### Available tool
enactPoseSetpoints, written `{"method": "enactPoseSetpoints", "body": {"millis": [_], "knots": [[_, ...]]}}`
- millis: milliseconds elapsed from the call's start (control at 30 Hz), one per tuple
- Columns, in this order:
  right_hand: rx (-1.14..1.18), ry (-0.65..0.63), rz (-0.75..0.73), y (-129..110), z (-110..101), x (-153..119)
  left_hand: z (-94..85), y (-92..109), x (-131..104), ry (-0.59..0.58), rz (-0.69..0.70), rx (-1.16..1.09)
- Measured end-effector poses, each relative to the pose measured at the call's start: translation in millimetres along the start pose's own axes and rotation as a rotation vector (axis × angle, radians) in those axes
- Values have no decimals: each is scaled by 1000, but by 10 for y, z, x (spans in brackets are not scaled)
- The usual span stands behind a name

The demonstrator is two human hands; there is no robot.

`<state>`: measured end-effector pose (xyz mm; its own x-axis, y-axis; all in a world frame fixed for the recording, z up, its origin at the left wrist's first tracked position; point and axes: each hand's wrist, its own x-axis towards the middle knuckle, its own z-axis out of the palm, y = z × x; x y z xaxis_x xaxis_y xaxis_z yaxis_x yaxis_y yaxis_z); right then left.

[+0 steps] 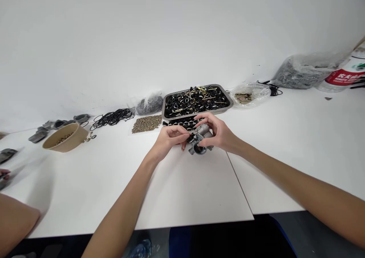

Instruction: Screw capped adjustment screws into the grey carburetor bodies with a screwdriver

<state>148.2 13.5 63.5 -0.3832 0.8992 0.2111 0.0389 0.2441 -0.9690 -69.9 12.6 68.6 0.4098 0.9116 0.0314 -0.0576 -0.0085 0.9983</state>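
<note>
A grey metal housing (pixel 203 131) with a round opening at its lower end is held just above the white table (pixel 182 189), in front of the metal tray. My right hand (pixel 218 132) grips it from the right, thumb near the opening and fingers over the top. On its left side, my left hand (pixel 172 139) has thumb and index finger pinched together at a small black part (pixel 191 137) against the housing. How that part is joined to the housing is too small to tell.
Behind stand a metal tray (pixel 164 111) of black and brass parts, small brass pieces (pixel 146 123), black rings (pixel 114 117) and plastic bags (pixel 149 104). A tan bowl (pixel 67 145) and grey castings (pixel 38 135) lie left. Another person's arm (pixel 17 220) is at far left.
</note>
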Motion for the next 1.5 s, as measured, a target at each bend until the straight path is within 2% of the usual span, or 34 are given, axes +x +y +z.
{"method": "enactPoseSetpoints", "body": {"millis": [200, 433, 633, 833, 1133, 1500], "knots": [[-59, -80, -32, -50, -35, -6, -36, 67, -30, -35, -26, 137], [-73, -92, -52, -73, -22, -21, -40, 166, -58, 13, -10, 340], [-108, -90, -66, -85, -17, -28, -35, 160, -69, -11, 23, 315], [-111, -94, -70, -83, -21, -27, -43, 158, -66, 17, 62, 322], [-125, -93, -94, -44, -32, -11, -68, 188, -71, -8, 53, 276], [-84, -118, -66, -71, -29, -23, -77, 189, -63, -78, 65, 273]]}}
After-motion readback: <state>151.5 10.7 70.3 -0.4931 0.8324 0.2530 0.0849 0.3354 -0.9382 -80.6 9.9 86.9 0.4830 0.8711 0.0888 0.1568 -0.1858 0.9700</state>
